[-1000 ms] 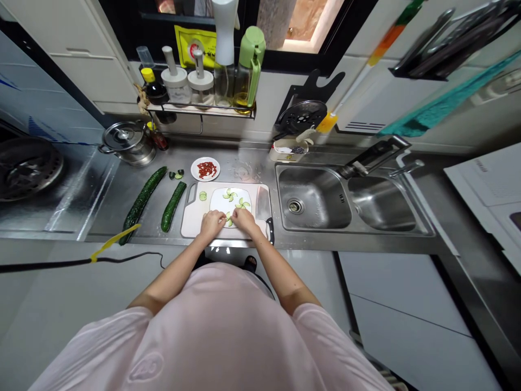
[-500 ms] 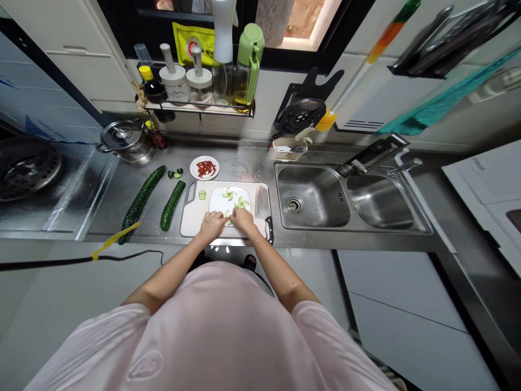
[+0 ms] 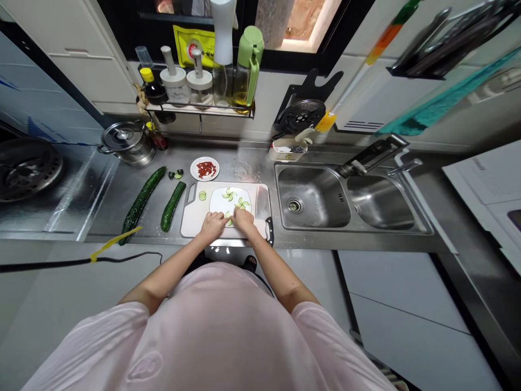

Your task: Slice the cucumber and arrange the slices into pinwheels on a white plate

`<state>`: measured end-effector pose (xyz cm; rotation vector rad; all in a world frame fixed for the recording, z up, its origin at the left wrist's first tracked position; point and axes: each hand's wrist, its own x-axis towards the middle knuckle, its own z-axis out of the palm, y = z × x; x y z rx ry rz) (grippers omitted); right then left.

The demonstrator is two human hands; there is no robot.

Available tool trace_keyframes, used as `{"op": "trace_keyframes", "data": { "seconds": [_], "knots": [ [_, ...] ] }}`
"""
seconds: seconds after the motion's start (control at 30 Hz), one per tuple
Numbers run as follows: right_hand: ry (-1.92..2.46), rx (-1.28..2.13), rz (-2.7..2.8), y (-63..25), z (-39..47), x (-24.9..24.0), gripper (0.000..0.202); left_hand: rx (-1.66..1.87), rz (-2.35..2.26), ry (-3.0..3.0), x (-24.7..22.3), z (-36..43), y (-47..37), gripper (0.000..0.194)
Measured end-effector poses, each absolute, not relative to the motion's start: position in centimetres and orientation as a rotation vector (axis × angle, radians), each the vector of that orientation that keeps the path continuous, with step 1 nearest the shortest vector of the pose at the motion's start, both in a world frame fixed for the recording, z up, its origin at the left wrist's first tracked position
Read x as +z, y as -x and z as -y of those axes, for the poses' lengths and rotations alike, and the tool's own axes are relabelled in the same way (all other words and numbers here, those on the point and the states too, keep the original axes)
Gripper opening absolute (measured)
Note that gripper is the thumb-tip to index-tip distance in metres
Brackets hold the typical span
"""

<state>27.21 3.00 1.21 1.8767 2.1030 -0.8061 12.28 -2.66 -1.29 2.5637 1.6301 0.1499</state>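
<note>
My left hand and my right hand meet at the near side of a white square plate. Their fingertips close on a cucumber slice, which they partly cover. Farther up the plate, thin green-edged slices form two pinwheels, one cucumber pinwheel at the back and another on the right. Beneath the plate lies a pale cutting board. A small stack of cucumber slices rests on its left part. A kitchen knife with a black handle lies along the board's right side.
Left of the board lie a long cucumber, a shorter cucumber piece and cut ends. Behind it sits a small plate of red bits. A double sink is right; a lidded pot stands back left.
Both hands stay almost in place at the plate's near side, with only slight finger movement. The whole view has shifted a little; nothing else visibly moved.
</note>
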Motion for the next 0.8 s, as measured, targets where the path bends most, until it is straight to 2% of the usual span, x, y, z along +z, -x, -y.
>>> {"op": "trace_keyframes", "data": {
  "seconds": [0.8],
  "knots": [
    [-1.864,-0.773,-2.127,-26.91,-2.77,1.38,0.025,0.178,-1.626,-2.528,-1.27,2.53,-12.51,0.032]
  ]
}}
